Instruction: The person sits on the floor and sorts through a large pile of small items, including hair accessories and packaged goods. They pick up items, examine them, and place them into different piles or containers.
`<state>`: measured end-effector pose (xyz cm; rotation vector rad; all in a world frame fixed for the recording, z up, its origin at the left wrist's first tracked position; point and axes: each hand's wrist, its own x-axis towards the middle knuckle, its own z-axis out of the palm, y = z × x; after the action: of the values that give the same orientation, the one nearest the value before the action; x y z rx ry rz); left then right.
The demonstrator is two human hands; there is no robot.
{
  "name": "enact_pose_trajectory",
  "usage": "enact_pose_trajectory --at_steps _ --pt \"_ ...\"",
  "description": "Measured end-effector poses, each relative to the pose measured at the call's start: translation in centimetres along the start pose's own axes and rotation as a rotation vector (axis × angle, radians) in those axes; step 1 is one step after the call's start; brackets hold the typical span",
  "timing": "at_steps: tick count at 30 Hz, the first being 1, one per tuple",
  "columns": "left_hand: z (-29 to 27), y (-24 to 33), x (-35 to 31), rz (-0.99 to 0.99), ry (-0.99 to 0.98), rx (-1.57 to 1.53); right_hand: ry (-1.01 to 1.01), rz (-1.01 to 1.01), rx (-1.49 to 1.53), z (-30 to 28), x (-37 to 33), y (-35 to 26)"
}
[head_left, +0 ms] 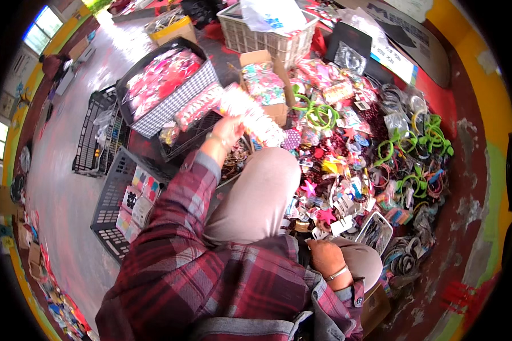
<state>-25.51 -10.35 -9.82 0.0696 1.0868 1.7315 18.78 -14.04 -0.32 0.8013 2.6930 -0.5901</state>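
Observation:
My left hand (227, 131) is closed on the lower left edge of a long clear packet (250, 115) of small pink, white and multicoloured pieces. The packet is tilted above my left knee, near an open cardboard box (260, 57) filled with similar colourful packs. Just left of it, another pink-and-white packet (199, 106) lies against the checked basket. My right hand (326, 257) rests low over my right knee, its fingers curled and their tips hidden. Close to that hand stands a small white basket (375, 233) with dark items inside.
A large heap of hair accessories (335, 170) spreads to the right, with green headbands (318, 115) on it. On the left are a checked basket (173, 94) of red-pink packs, a black crate (88, 139) and a grey crate (111, 213). A beige crate (267, 40) stands behind.

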Motion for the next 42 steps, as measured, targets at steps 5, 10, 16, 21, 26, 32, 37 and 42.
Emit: enact_pose_trajectory --at_steps 5,10,16,21,26,32,37,42 --pt "-9.9 -2.3 -1.8 0.082 0.365 -0.397 -0.095 0.019 -0.020 0.8 1.3 0.3" --pt "-9.3 1.5 1.5 0.312 0.507 -0.588 -0.194 0.118 -0.024 0.6 2.6 0.0" --pt "-10.6 5.5 6.9 0.663 0.589 -0.733 -0.160 0.064 0.023 0.6 3.8 0.2" --pt "-10.4 4.1 8.4 0.532 0.594 -0.668 -0.151 0.076 0.057 0.5 3.9 0.3" --pt "-13.9 3.0 8.3 0.535 0.467 -0.481 -0.103 0.062 0.040 0.6 3.3 0.1" --pt "-12.5 3.9 7.2 0.314 0.474 -0.526 -0.039 0.075 -0.007 0.6 2.1 -0.1" --pt "-6.3 4.4 7.0 0.193 0.423 -0.359 0.055 0.060 -0.038 0.7 0.7 0.4" --pt "3.2 6.3 6.5 0.136 0.056 -0.253 0.128 0.094 0.016 1.2 -0.8 0.7"
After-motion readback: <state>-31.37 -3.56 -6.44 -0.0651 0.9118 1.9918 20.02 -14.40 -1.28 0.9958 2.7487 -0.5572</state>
